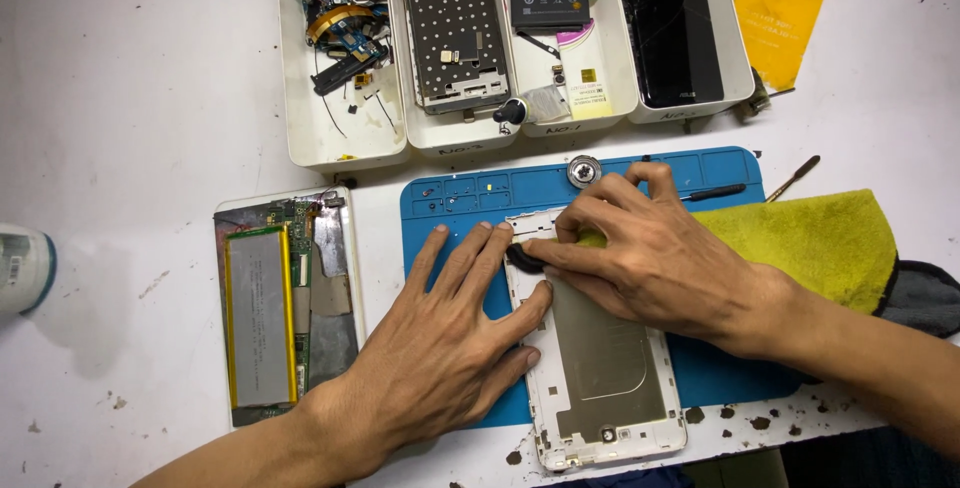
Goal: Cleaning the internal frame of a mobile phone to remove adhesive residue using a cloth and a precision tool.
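Right hand (655,263) pinching yellow cloth (810,238)

A blue mat (470,198) lies under a white frame (600,388) with a grey metal plate. Right, a yellow-green cloth (810,243). Far right, an orange-yellow film (785,8). Far, 4 white trays (330,138).

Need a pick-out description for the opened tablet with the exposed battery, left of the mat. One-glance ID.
Start at the blue work mat in the middle of the white table. Just off its left edge, beside the left hand, lies the opened tablet. Unlike the bare white frame under both hands, it shows a long silver battery edged in yellow, plus green circuit board.
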